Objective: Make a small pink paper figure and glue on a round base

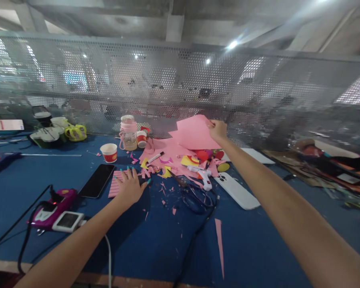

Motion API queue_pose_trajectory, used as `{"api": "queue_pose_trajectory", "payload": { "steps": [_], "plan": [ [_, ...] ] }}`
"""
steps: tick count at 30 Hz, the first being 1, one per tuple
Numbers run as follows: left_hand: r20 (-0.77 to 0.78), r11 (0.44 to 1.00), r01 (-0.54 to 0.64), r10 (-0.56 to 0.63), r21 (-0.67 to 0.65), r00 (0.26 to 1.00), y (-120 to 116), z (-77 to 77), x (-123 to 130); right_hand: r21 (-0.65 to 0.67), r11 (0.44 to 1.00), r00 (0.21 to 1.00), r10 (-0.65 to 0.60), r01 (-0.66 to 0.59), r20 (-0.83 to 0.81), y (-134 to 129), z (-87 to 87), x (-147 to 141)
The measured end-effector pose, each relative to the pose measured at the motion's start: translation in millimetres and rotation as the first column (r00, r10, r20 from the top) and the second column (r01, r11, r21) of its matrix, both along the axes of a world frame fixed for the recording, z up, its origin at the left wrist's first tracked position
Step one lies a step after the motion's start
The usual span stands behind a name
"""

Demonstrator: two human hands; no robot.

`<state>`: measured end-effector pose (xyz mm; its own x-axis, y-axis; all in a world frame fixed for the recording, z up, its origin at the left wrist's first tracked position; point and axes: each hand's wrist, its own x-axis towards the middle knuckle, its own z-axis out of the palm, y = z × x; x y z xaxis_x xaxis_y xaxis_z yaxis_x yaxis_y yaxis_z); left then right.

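My right hand (218, 130) pinches the edge of a pink paper sheet (195, 132), raised at the back of the table over more pink paper (157, 151). With fingers spread, my left hand (129, 187) lies flat on a pink piece with dark lines (116, 184), partly covering it. A white glue gun (204, 178) and dark-handled scissors (195, 196) rest among the scraps between my arms. On the pink paper lies a marker (155, 157). Yellow, red and pink cuttings are heaped below the raised sheet.
Left stand a paper cup (109, 153), a bottle (128, 134) and a black phone (97, 181). A purple power strip (52, 210) with cables is near the front left. Right of the glue gun lies a white phone (237, 191). A perforated metal screen (156, 88) closes the back.
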<state>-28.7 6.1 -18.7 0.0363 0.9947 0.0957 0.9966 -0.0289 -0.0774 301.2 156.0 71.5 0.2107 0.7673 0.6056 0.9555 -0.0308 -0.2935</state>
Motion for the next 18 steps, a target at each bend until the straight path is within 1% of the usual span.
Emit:
{"api": "queue_pose_trajectory", "payload": {
  "steps": [4,6,8,11,13,14,16,18],
  "plan": [
    [-0.017,1.0,0.001,-0.001,0.016,1.0,0.5,-1.4,-0.1,0.042,0.999,0.999,0.006,-0.004,-0.035,-4.4,5.8,3.2],
    [-0.019,1.0,0.0,0.001,0.009,1.0,0.7,-1.3,0.2,0.066,0.997,0.999,0.039,-0.037,-0.033,-7.6,6.2,1.5],
    [-0.016,1.0,-0.001,0.001,-0.005,1.0,0.6,-0.5,0.5,0.057,0.991,0.992,0.124,-0.124,-0.005,-11.2,4.3,-2.9],
    [-0.015,1.0,-0.002,0.002,-0.025,1.0,0.4,1.3,0.9,-0.024,0.961,0.96,0.277,-0.276,0.05,-17.9,-5.1,-15.3],
    [-0.015,0.999,-0.002,0.001,-0.033,1.0,0.1,2.0,1.0,-0.1,0.923,0.921,0.38,-0.372,0.081,-23.1,-16.4,-27.6],
    [-0.016,0.999,-0.003,0.003,-0.036,1.0,0.1,2.1,1.0,-0.147,0.893,0.893,0.44,-0.425,0.096,-25.5,-23.3,-34.8],
    [-0.018,0.999,-0.008,0.007,-0.033,1.0,0.1,1.6,1.1,-0.247,0.82,0.823,0.555,-0.517,0.12,-28.9,-38.5,-50.5],
    [-0.022,1.0,-0.011,0.011,-0.021,1.0,0.4,0.6,1.1,-0.333,0.749,0.757,0.639,-0.573,0.136,-29.4,-53.2,-66.3]
  ]
}}
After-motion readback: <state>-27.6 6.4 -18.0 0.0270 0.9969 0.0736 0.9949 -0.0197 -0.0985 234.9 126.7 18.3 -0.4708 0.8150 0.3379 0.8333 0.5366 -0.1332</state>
